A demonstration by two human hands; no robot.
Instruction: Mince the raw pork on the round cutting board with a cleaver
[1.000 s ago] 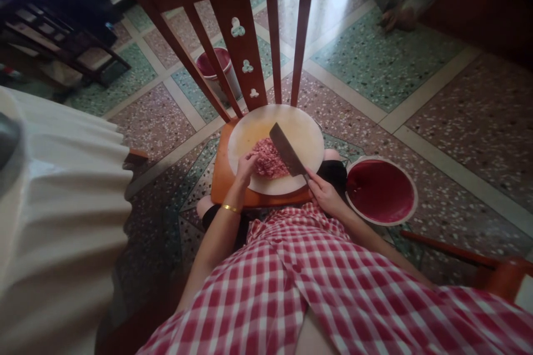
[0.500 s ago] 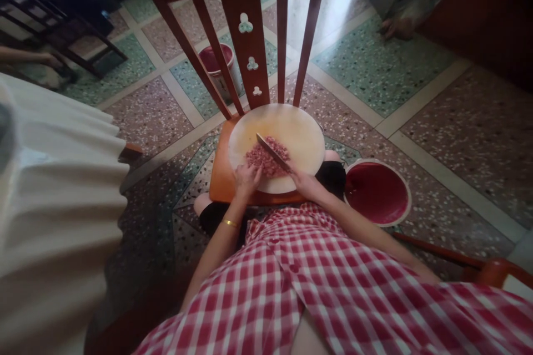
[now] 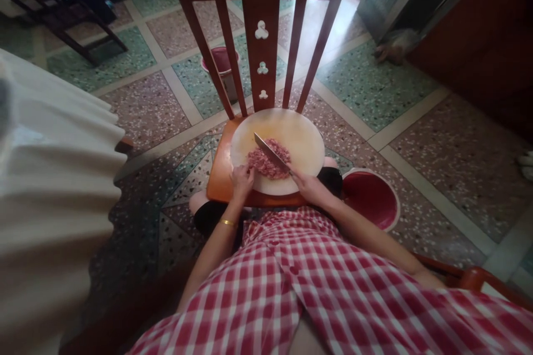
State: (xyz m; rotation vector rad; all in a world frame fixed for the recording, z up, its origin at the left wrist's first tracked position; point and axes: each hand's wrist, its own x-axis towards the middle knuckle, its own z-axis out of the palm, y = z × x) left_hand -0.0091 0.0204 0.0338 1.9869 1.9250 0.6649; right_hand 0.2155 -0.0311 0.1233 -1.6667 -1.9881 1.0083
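A round whitish chopping board [image 3: 302,141] rests on the wooden seat of a chair [image 3: 220,175]. Chopped pink-red meat [image 3: 266,165] is spread in a low heap left of its middle. My right hand [image 3: 310,186] grips the handle of a kitchen knife [image 3: 270,152], whose blade slants up and left across the meat. At the near left rim of the board, my left hand [image 3: 242,182] has its fingers curled together beside the edge of the heap. Whatever those fingers may hold is too small to make out.
Right of the chair stands a red-lined bucket [image 3: 370,198]; another bucket [image 3: 225,61] shows behind the slatted chair back [image 3: 266,11]. A table with a pale draped cloth [image 3: 54,177] is at left. Part of an animal [image 3: 397,47] lies by the doorway.
My left hand has drawn back a little to the left, off the meat. The knife still lies slanted over the heap. The view has shifted slightly; a person's arm at far left is gone.
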